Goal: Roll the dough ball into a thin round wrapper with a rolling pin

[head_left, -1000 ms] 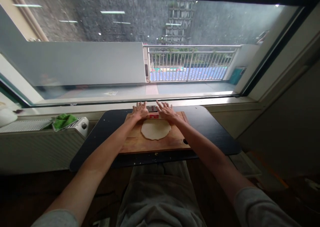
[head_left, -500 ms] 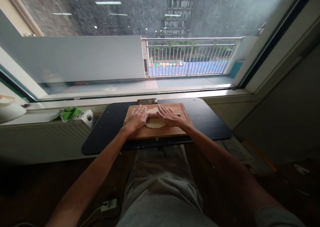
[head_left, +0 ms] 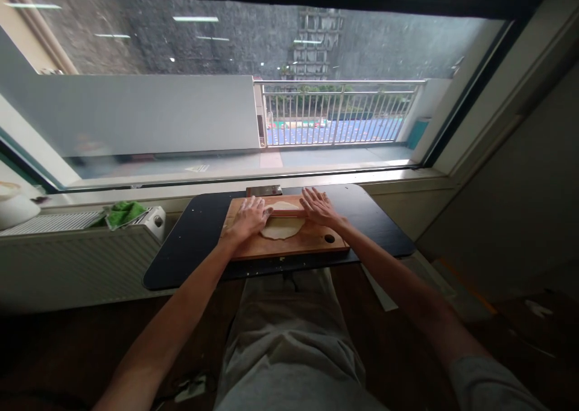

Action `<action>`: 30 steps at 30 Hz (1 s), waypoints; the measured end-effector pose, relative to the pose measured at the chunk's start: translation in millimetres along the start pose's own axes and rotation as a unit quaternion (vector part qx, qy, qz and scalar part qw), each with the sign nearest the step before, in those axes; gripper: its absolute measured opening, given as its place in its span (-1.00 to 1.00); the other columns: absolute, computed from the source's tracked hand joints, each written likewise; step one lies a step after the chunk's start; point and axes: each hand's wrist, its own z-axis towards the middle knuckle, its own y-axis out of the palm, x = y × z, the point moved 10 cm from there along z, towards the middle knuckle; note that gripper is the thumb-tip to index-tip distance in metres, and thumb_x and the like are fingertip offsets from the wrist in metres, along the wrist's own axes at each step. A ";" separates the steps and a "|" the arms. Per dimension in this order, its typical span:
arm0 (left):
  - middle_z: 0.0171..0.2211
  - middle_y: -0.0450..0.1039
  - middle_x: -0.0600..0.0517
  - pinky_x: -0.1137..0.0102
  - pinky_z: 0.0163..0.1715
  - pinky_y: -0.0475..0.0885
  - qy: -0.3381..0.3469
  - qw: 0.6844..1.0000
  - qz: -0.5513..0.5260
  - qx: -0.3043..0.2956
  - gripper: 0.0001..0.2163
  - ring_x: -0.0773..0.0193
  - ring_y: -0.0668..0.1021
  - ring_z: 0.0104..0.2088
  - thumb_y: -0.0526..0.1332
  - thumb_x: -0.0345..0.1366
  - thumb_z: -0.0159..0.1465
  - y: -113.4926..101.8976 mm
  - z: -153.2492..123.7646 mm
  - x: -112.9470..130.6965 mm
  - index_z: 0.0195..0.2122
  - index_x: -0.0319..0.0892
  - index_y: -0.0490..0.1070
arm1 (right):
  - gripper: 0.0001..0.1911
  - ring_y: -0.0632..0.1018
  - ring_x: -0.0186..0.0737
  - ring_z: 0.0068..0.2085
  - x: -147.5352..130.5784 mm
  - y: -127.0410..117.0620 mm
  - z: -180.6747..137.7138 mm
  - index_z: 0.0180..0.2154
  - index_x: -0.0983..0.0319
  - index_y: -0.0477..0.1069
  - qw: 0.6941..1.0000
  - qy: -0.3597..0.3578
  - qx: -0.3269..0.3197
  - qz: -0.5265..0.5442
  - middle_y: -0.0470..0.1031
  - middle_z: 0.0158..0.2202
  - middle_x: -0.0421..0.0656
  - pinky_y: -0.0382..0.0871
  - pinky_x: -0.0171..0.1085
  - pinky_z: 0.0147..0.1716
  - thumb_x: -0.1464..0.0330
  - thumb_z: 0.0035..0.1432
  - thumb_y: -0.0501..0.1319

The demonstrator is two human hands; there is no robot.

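Observation:
A flattened sheet of pale dough (head_left: 282, 229) lies on a wooden cutting board (head_left: 253, 250). Across its upper part rests a thin rolling pin (head_left: 288, 213), of which the middle stretch shows between my hands. My left hand (head_left: 250, 217) lies over the pin's left end, fingers stretched forward and thumb pointing inward. At the other end, my right hand (head_left: 320, 207) presses flat on the pin with its fingers extended. The pin's ends are hidden under my palms.
The board sits on a small black table (head_left: 181, 236) below the window. Behind it lies a flat dark box (head_left: 264, 191) near the sill. A radiator (head_left: 90, 254) with a green cloth (head_left: 125, 214) stands to the left.
My right hand has shifted right along the rolling pin, leaving more of the pin bare between the hands. The board's hole now shows beside my right wrist. The camera view has tilted slightly upward.

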 end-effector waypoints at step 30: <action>0.22 0.62 -0.17 0.04 0.29 0.40 -0.003 0.998 -0.056 -0.016 -0.73 -0.09 0.58 0.27 0.16 -0.16 0.54 -9.1 -10.2 8.1 0.15 -0.07 0.53 | -0.83 0.38 -0.34 -0.53 3.4 10.5 -12.8 -0.46 0.25 0.57 0.977 0.071 -0.057 0.194 0.37 -0.62 -0.31 0.28 -0.35 -0.46 0.36 0.18 0.35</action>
